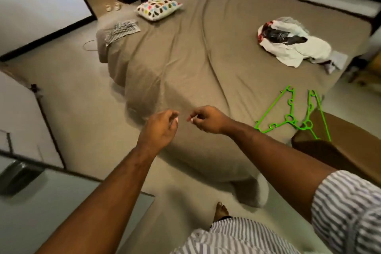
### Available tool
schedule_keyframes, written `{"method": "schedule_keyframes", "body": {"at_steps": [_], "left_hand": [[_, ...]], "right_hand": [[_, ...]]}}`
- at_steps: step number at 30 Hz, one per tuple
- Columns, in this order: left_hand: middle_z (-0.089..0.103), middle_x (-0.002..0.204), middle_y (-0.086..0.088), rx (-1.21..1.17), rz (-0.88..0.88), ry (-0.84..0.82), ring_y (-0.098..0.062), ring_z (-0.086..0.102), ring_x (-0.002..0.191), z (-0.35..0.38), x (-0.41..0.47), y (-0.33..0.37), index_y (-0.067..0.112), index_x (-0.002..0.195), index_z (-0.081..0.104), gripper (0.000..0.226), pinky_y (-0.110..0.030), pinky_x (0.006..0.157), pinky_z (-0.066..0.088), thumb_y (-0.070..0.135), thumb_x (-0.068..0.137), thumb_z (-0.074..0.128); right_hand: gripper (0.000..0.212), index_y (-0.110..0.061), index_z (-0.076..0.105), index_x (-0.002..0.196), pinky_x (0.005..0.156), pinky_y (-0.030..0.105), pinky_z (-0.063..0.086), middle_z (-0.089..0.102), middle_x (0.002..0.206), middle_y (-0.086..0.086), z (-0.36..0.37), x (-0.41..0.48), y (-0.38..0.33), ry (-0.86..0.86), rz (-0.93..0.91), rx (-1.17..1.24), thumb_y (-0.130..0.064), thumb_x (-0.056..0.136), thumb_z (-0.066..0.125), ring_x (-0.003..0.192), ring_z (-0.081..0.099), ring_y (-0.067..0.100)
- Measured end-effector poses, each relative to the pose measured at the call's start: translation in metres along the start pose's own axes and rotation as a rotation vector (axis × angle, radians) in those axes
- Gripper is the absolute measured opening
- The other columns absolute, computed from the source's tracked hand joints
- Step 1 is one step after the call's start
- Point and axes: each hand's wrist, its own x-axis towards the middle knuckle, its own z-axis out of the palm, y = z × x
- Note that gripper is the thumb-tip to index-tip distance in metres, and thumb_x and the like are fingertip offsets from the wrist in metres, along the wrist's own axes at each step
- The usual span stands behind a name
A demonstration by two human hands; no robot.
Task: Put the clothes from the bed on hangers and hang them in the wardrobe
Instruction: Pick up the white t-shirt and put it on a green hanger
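Observation:
A heap of clothes (292, 41), white, black and red, lies on the far right of the bed (185, 64), which has a tan cover. Two green plastic hangers (288, 113) rest near the bed's right front corner. A checked cloth (121, 31) lies at the bed's far left corner. My left hand (160, 128) and my right hand (206, 119) hover close together over the bed's near edge, fingers loosely curled, holding nothing. Both are well left of the hangers.
A patterned pillow (158, 8) sits at the far side of the bed. A brown padded seat (340, 146) stands by the right front corner. A white cabinet (22, 121) is at the left. Pale floor (68, 80) runs along the bed's left side.

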Motion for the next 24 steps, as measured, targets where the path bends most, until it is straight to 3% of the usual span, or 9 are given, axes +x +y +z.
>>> {"method": "schedule_keyframes", "body": {"at_steps": [9, 19, 24], "left_hand": [[0.069, 0.118, 0.004, -0.013, 0.172, -0.13, -0.01, 0.064, 0.103, 0.047, 0.163, 0.07, 0.022, 0.125, 0.064, 0.026, -0.029, 0.091, 0.054, 0.026, 0.099, 0.059], [0.071, 0.109, 0.005, -0.025, 0.426, -0.311, -0.012, 0.066, 0.097, 0.12, 0.348, 0.109, 0.023, 0.119, 0.066, 0.025, -0.036, 0.087, 0.057, 0.03, 0.097, 0.055], [0.072, 0.106, 0.003, -0.084, 0.545, -0.404, -0.017, 0.068, 0.097, 0.148, 0.455, 0.106, 0.023, 0.114, 0.067, 0.036, -0.04, 0.086, 0.056, 0.038, 0.089, 0.046]], "right_hand": [[0.017, -0.02, 0.074, 0.099, 0.052, 0.026, 0.045, 0.058, 0.054, -0.007, -0.118, 0.033, 0.095, 0.226, 0.209, 0.179, -0.015, 0.097, 0.058, 0.043, 0.051, 0.006], [0.017, -0.018, 0.074, 0.097, 0.047, 0.023, 0.041, 0.056, 0.05, -0.006, -0.197, 0.079, 0.174, 0.531, 0.42, 0.273, -0.013, 0.097, 0.058, 0.045, 0.049, 0.017], [0.02, -0.019, 0.072, 0.093, 0.044, 0.022, 0.04, 0.053, 0.051, -0.003, -0.224, 0.123, 0.191, 0.688, 0.582, 0.308, -0.008, 0.099, 0.056, 0.044, 0.046, 0.015]]}}
